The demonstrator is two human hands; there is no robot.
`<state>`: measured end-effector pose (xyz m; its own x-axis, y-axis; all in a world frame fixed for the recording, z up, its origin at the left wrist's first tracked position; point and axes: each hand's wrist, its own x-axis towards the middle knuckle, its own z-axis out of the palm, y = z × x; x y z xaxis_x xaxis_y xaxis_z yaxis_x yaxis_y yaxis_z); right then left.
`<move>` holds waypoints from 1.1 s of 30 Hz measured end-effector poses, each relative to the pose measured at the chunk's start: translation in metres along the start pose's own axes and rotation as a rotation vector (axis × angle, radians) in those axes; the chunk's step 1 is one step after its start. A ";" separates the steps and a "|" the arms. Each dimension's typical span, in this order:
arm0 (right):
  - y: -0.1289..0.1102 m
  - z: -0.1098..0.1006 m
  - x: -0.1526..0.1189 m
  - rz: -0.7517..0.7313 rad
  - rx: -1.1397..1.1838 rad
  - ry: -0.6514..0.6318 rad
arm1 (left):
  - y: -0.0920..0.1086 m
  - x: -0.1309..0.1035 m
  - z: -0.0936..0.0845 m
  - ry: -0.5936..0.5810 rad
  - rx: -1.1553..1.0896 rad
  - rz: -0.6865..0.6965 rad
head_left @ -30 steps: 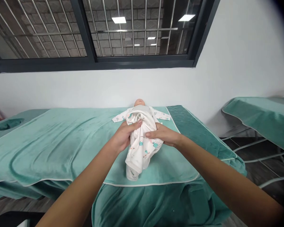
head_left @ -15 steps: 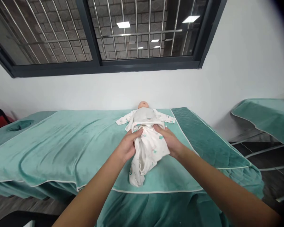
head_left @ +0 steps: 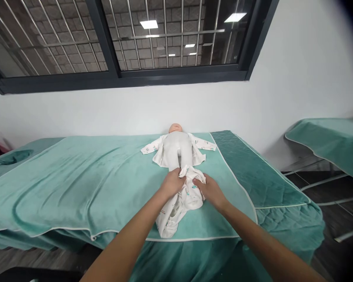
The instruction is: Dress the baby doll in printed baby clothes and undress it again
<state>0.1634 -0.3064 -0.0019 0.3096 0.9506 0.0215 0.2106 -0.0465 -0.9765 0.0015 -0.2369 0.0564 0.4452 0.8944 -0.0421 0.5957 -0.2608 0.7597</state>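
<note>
A baby doll (head_left: 178, 143) lies on its back on the bed, head towards the wall. Its grey torso and upper legs are bare between the spread sides of a white printed jacket (head_left: 200, 154), whose sleeves reach out to both sides. White printed baby trousers (head_left: 191, 196) are bunched around the lower legs, hiding the feet, and their loose legs trail towards the bed's near edge. My left hand (head_left: 173, 183) is closed on the bunched cloth at its left side. Opposite it, my right hand (head_left: 210, 190) pinches the trousers between thumb and fingers.
The bed (head_left: 61, 188) has a light green cover, with a darker quilted part (head_left: 261, 184) at the right. Behind it are a white wall and a barred window (head_left: 170, 72). Another green-covered bed (head_left: 335, 141) stands at the right. A dark chair edge (head_left: 38, 274) shows at lower left.
Both hands have drawn the trousers down towards me, from the doll's waist to its lower legs. The grey legs now show, and the jacket sides lie spread. The view has shifted slightly.
</note>
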 end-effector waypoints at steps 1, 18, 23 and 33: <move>0.003 -0.001 0.002 -0.033 -0.040 0.003 | 0.002 0.002 0.001 -0.016 0.051 0.010; 0.000 0.000 0.001 -0.150 0.105 0.052 | 0.030 -0.012 -0.023 -0.238 -0.403 -0.103; 0.017 -0.007 0.010 -0.174 0.100 0.060 | 0.014 -0.017 -0.031 -0.471 -0.692 -0.147; 0.012 -0.009 0.033 -0.115 0.234 0.084 | 0.016 0.028 -0.034 -0.222 -0.583 -0.007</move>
<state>0.1843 -0.2783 -0.0114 0.3742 0.9163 0.1430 0.0318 0.1414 -0.9894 0.0002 -0.2032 0.0894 0.6087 0.7819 -0.1346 0.1642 0.0419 0.9855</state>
